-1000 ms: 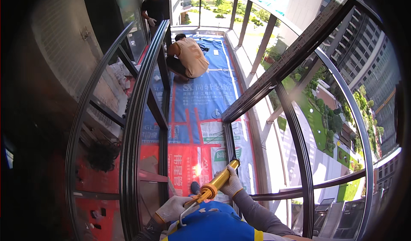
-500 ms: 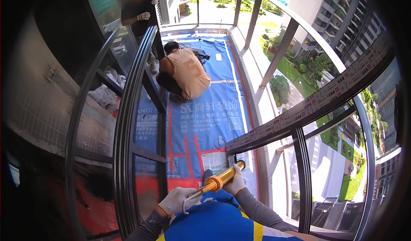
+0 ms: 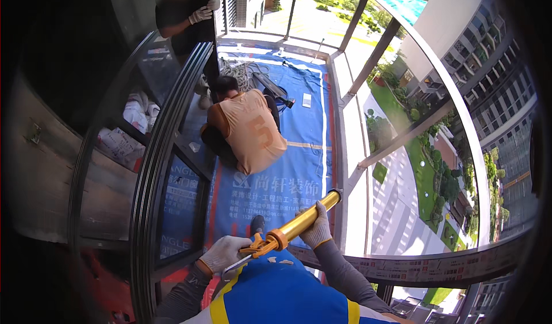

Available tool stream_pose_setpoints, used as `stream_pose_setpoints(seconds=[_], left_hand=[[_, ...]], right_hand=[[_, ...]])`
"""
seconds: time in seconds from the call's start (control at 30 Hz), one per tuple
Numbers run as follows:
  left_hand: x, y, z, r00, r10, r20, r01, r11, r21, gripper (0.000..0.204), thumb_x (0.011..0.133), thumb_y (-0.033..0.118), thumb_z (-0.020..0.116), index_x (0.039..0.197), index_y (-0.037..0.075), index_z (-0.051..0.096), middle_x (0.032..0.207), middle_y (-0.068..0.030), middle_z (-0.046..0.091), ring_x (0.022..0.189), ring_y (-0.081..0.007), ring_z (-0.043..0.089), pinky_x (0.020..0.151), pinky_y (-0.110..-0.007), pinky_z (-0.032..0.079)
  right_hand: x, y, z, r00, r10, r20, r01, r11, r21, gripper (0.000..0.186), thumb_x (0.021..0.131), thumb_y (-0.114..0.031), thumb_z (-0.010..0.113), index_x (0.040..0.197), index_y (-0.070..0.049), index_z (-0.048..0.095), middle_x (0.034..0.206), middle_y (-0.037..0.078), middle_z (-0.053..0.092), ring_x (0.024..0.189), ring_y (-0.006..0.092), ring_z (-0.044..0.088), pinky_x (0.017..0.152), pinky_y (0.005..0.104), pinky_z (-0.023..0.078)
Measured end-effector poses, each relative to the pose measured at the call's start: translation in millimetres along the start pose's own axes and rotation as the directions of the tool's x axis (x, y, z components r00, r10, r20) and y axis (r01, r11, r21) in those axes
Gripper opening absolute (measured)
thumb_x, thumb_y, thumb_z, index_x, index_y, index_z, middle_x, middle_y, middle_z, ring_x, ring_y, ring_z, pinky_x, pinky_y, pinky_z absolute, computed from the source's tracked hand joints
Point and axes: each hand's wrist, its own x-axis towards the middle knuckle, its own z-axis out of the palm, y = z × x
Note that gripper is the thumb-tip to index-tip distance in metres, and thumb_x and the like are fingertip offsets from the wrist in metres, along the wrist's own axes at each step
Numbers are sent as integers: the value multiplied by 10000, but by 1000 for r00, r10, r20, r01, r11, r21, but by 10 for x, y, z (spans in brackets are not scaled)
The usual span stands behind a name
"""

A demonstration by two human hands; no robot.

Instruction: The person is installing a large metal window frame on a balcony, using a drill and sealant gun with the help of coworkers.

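My gloved left hand (image 3: 225, 254) is closed at the orange handle and trigger end of a gold caulking gun (image 3: 296, 226). My gloved right hand (image 3: 315, 231) wraps round its barrel, below the tip, which points forward and to the right. The gun's metal rod sticks back toward my blue and yellow clothing (image 3: 267, 292). Beneath the gun lies blue protective floor sheeting (image 3: 264, 185), with one shoe (image 3: 257, 223) showing.
Black-framed glass panels (image 3: 169, 111) stand at left. A person in a tan vest (image 3: 253, 128) crouches ahead beside coiled cable (image 3: 244, 71); another (image 3: 175, 13) stands upper left, gloved hands on a frame. A glass railing (image 3: 402, 111) runs right, with another dark frame (image 3: 414, 269) low.
The view has advanced along the balcony, so the crouching person looks nearer and the right-hand frame sits lower in view. The standing person's hands have risen to the frame. My grip looks the same.
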Motion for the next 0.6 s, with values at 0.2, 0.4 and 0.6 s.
stream_pose_setpoints(seconds=[0.2,0.4,0.6], left_hand=[[2067,422,-624,979,143,146,-136,989,-58,343,932,336,705,1093,34,714,899,-228,707,817,-398,699,736,-436,542],[3605,291,-710,983,100,156,-101,995,-4,400,920,392,722,1140,59,736,908,-195,736,828,-372,719,763,-409,562],[4487,377,-969,942,-182,-284,106,959,-262,224,878,235,792,925,21,747,741,-161,701,632,-197,689,592,-333,511]], right_hand=[[387,-1411,414,990,-133,-34,137,983,125,470,890,-514,683,922,-60,566,850,99,606,823,264,620,840,447,534],[1546,-2392,784,992,-58,-114,68,994,87,506,883,-539,671,976,-57,549,861,87,608,818,251,621,814,431,549],[2844,-3112,2262,988,152,-35,-154,985,-74,480,886,-511,712,1016,-88,526,926,112,599,899,298,612,886,492,535]])
